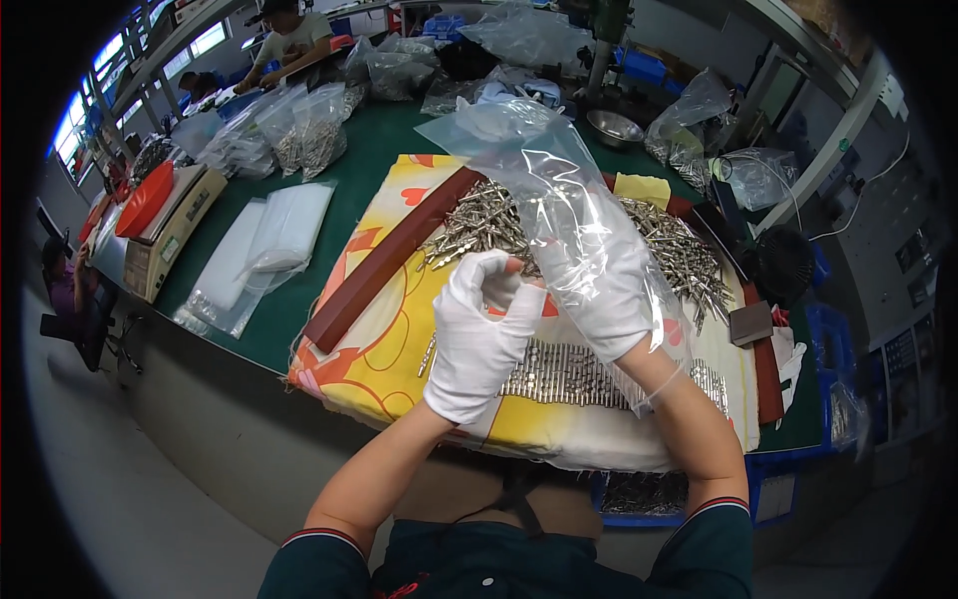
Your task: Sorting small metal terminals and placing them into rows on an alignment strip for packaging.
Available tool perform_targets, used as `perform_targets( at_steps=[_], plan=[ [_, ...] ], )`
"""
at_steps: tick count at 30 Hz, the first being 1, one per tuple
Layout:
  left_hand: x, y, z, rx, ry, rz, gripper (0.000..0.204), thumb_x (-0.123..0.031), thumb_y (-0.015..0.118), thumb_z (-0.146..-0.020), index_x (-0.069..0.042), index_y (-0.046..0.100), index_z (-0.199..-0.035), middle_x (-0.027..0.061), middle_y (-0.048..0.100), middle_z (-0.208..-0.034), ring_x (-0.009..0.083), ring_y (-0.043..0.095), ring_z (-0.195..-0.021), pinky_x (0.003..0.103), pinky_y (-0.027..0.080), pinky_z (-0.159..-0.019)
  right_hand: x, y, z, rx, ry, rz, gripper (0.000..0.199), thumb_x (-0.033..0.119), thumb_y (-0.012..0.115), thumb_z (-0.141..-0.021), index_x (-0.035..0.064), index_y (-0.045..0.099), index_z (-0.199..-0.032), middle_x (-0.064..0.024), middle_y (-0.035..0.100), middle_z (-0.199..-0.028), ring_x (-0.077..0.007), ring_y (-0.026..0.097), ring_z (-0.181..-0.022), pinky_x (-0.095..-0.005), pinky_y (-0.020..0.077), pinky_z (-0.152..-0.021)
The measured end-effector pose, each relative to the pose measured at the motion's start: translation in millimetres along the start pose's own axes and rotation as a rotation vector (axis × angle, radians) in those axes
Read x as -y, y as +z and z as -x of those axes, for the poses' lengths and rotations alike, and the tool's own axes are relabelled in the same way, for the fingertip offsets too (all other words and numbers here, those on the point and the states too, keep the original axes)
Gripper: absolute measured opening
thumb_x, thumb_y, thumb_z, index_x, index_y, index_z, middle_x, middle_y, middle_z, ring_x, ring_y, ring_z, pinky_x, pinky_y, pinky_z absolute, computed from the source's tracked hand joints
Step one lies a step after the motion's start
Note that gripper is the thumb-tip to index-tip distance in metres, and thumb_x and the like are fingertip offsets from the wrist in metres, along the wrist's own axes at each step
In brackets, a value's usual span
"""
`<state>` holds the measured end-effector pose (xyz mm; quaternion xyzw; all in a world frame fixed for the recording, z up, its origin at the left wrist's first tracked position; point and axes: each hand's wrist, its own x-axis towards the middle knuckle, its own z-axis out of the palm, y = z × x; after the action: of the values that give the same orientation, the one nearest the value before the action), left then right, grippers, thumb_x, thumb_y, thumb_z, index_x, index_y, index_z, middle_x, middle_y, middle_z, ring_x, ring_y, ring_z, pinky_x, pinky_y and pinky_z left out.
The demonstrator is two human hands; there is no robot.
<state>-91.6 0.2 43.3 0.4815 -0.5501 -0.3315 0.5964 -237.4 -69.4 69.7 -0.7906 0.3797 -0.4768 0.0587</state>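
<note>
My left hand [484, 334], in a white glove with bare fingertips showing, curls above the padded surface. A gap shows between its thumb and fingers, and I see nothing in it. My right hand [609, 285], also white-gloved, reaches inside a clear plastic bag [489, 130] that covers it to the wrist. Its fingers look stretched out, though glare on the film blurs them. Below the hands, a row of slim metal parts [559, 377] lies side by side. Behind them are loose heaps of similar metal parts [479, 222], partly hidden by the bag.
Dark red bars [394, 258] border the patterned cloth pad [384, 374] on the green table. Flat clear bags [284, 235] lie left, beside a scale [175, 235] with a red pan. Filled bags [304, 130] and a metal bowl [615, 127] stand behind. Another person [291, 45] works far left.
</note>
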Motion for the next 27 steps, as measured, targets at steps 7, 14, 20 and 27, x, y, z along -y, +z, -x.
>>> perform_targets(
  at_steps=[7, 14, 20, 27],
  plan=[
    [-6, 23, 13, 0.302, -0.150, 0.554, 0.057, -0.023, 0.068, -0.091, 0.001, 0.043, -0.137, 0.0093, 0.057, -0.126, 0.0161, 0.056, -0.112, 0.031, 0.045, -0.098, 14, 13, 6, -0.019, -0.041, -0.088, 0.047, 0.032, 0.069, -0.081, -0.0032, 0.057, -0.108, -0.0213, 0.060, -0.097, -0.0391, 0.058, -0.090, -0.0451, 0.0472, -0.079],
    [-10, 17, 10, 0.129, -0.090, 0.656, 0.055, -0.028, 0.062, -0.095, -0.003, 0.041, -0.140, 0.0080, 0.052, -0.132, 0.0154, 0.051, -0.117, 0.032, 0.040, -0.102, 34, 11, 5, 0.003, -0.074, 0.200, 0.053, 0.026, 0.074, -0.079, -0.0031, 0.058, -0.120, -0.0201, 0.065, -0.110, -0.0346, 0.064, -0.098, -0.0403, 0.0499, -0.087],
    [-3, 14, 9, 0.109, -0.203, 0.817, 0.049, -0.035, 0.046, -0.104, -0.006, 0.038, -0.143, 0.0076, 0.048, -0.139, 0.0180, 0.046, -0.128, 0.035, 0.037, -0.109, 19, 25, 17, 0.006, -0.195, 0.215, 0.064, 0.036, 0.064, -0.082, -0.0099, 0.051, -0.124, -0.0280, 0.051, -0.129, -0.0445, 0.046, -0.122, -0.0520, 0.0352, -0.104],
    [-9, 15, 13, 0.083, -0.242, 0.859, 0.047, -0.038, 0.044, -0.104, -0.002, 0.048, -0.134, 0.0063, 0.056, -0.128, 0.0153, 0.053, -0.119, 0.032, 0.039, -0.105, 14, 22, 16, -0.026, -0.179, 0.339, 0.069, 0.043, 0.061, -0.085, -0.0114, 0.050, -0.126, -0.0314, 0.051, -0.128, -0.0457, 0.046, -0.123, -0.0520, 0.0343, -0.106]
  ],
)
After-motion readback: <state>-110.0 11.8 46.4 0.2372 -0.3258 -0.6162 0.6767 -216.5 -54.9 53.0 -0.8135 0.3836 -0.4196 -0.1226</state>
